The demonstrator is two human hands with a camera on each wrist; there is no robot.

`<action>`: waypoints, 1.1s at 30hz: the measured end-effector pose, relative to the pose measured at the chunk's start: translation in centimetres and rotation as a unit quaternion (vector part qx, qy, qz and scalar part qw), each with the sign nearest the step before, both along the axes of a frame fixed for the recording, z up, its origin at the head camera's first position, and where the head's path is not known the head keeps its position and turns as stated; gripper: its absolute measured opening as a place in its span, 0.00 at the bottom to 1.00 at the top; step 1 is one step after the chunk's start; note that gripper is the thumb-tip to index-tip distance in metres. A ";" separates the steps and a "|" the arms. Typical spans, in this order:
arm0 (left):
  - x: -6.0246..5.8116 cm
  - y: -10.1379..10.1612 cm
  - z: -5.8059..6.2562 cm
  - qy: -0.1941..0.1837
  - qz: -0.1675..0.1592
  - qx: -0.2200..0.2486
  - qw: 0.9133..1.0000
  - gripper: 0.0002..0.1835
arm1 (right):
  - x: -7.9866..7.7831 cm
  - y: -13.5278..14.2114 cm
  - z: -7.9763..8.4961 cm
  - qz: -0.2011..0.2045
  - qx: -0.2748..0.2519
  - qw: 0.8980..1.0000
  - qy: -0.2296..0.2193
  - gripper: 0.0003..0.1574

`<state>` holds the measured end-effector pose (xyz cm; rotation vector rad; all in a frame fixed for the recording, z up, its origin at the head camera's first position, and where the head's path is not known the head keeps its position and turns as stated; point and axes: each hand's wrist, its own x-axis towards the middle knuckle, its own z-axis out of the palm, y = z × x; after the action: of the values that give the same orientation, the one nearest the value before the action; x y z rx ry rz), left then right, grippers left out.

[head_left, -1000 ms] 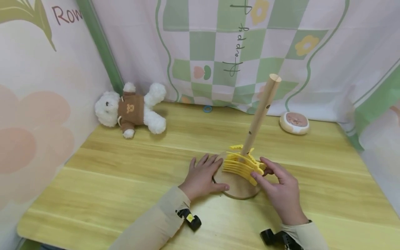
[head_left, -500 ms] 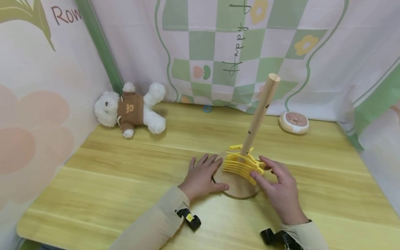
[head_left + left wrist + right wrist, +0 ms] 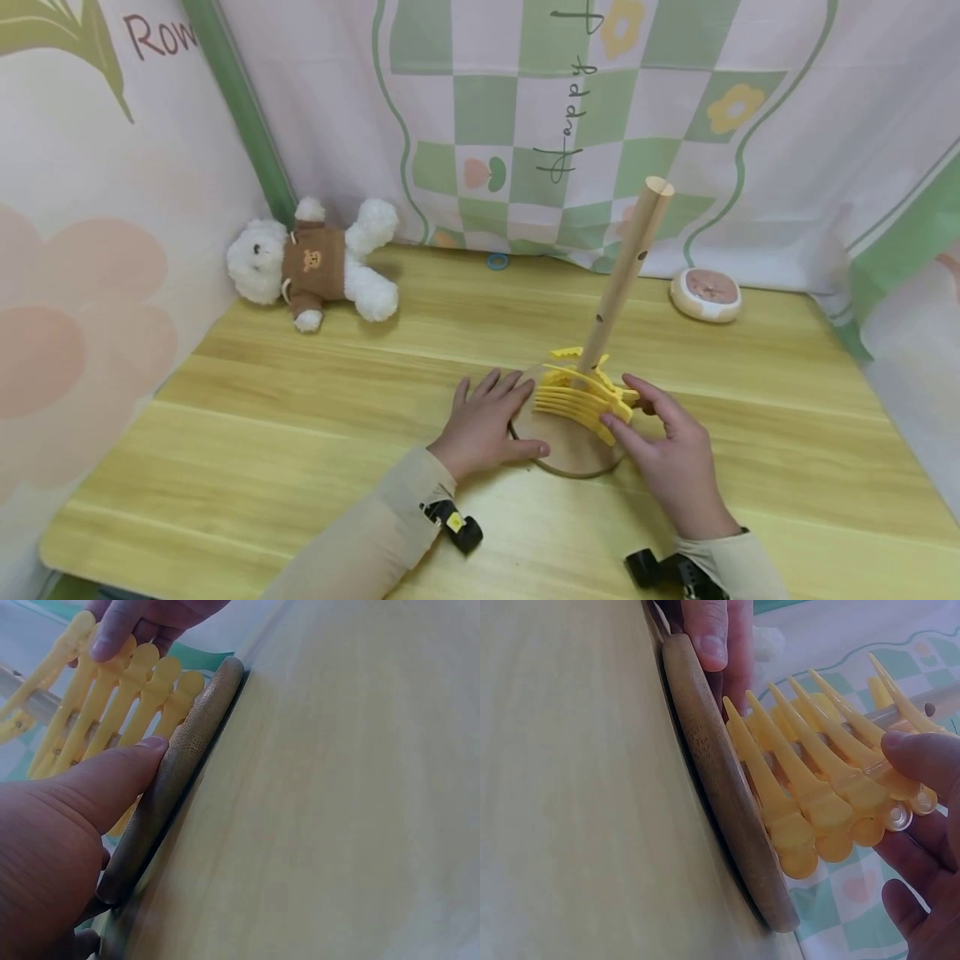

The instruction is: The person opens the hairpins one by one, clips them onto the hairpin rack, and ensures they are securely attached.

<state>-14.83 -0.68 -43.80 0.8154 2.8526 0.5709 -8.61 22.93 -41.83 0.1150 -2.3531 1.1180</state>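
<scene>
A wooden post [image 3: 626, 267] with dark holes rises, tilted in the head view, from a round wooden base [image 3: 573, 454]. Around its foot is a stack of yellow curved plastic pieces [image 3: 573, 404], with pointed tips and round knobbed ends in the right wrist view. My left hand [image 3: 483, 425] rests on the base's left side, fingers spread, its thumb [image 3: 124, 772] at the rim in the left wrist view. With thumb and fingers, my right hand [image 3: 675, 458] pinches the knobbed end of an upper yellow piece [image 3: 907, 705]. Its lower fingers are partly hidden behind the pieces.
A white plush toy [image 3: 315, 258] in a brown top lies at the back left. A small blue ring [image 3: 498, 262] sits near the table's back edge. A round white-and-pink device [image 3: 707, 295] stands at the back right, before a patterned curtain [image 3: 487, 108].
</scene>
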 end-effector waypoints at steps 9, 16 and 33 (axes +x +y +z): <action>-0.1 0.0 0.0 0.004 0.001 0.001 1.000 0.51 | 0.1 0.1 0.1 -0.007 0.012 0.999 -0.029 0.37; -0.3 0.1 -0.2 0.003 0.001 0.004 1.000 0.51 | -0.2 0.4 0.0 0.006 0.035 0.997 -0.070 0.38; 0.6 -0.1 -0.2 0.017 0.015 -0.021 1.000 0.51 | -0.2 0.4 -0.4 0.024 0.032 0.995 -0.091 0.39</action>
<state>-14.22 -0.77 -43.97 0.7851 2.9018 0.5020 -8.80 23.30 -42.28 0.0962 -2.5603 1.1170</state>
